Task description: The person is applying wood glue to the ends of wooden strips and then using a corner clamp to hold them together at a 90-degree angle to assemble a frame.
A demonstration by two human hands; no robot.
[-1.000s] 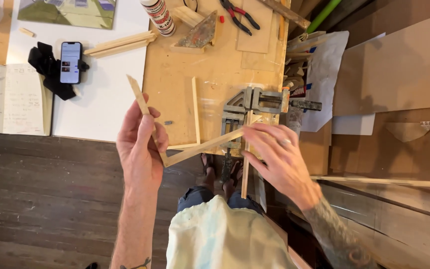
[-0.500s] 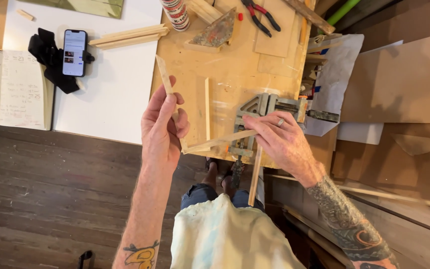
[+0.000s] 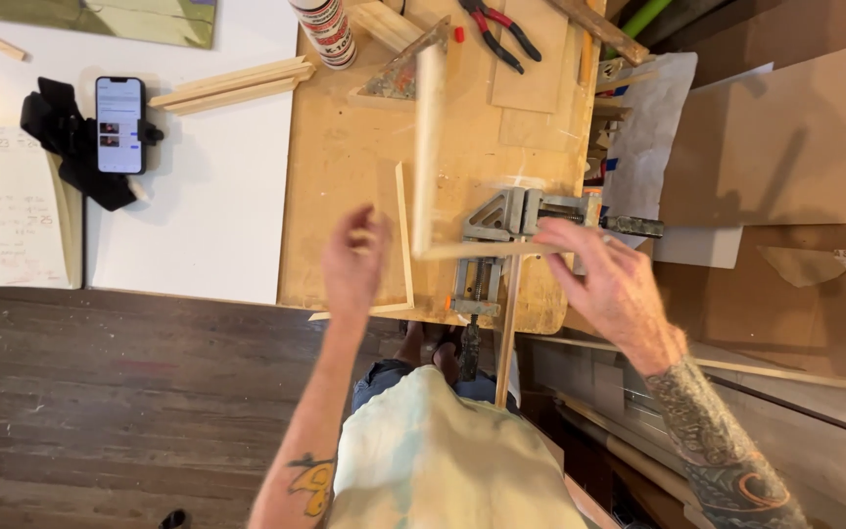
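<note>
My right hand [image 3: 607, 284] pinches the end of a joined L-shaped pair of wooden strips [image 3: 429, 147]. One strip stands up away from me and the other runs across a metal corner clamp [image 3: 501, 217]. My left hand [image 3: 354, 263] is blurred, with fingers apart and nothing in it, just left of the L-shape. Another strip [image 3: 507, 333] sits in the clamp and sticks out over the front edge of the plywood worktop [image 3: 345, 176]. Beside my left hand, a thin strip [image 3: 403, 230] lies on the worktop.
A phone on a black stand [image 3: 119, 122], a notebook [image 3: 12, 211] and a bundle of strips [image 3: 232, 86] lie on a white board [image 3: 188, 196]. Red-handled pliers [image 3: 487, 34], a cylindrical can [image 3: 325, 29] and wood offcuts sit at the back. Cardboard sheets [image 3: 785, 147] are on the right.
My left hand has let go of the strips and dropped away, open. The L-shape has swung so one strip points away from me, held by my right hand over the clamp.
</note>
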